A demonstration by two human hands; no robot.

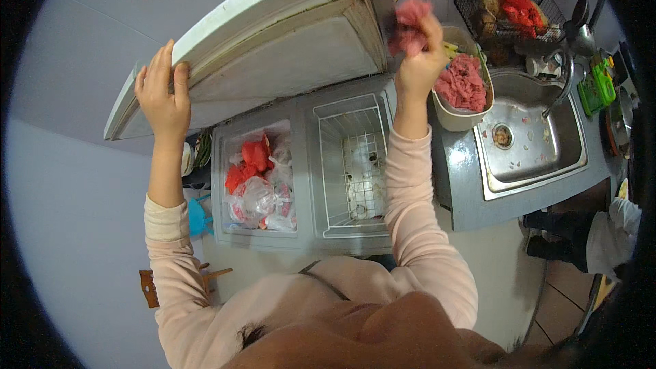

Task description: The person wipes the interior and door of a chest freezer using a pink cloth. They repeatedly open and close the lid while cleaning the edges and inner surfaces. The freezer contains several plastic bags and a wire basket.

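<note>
The lid (287, 56) of a grey chest freezer stands raised at the far side. My left hand (166, 92) holds its left end, with the fingers over the rim and the thumb on the inner face. A crumpled pink cloth (410, 15) is bunched in my right hand (423, 64), beside the lid's right end; hand and cloth are slightly blurred. Below lies the open freezer (302, 174). Its left compartment holds red plastic bags (253, 159) and clear plastic bags (256, 200). A white wire basket (328, 164) sits in the right compartment, partly behind my right forearm.
To the right, a pale bin (456, 120) holds more pink cloth-like material (464, 84). Beyond it is a steel sink (543, 148) with scraps inside. A black wire basket (466, 0) hangs above. A wooden stool (149, 288) and a blue plastic object (197, 215) are at left.
</note>
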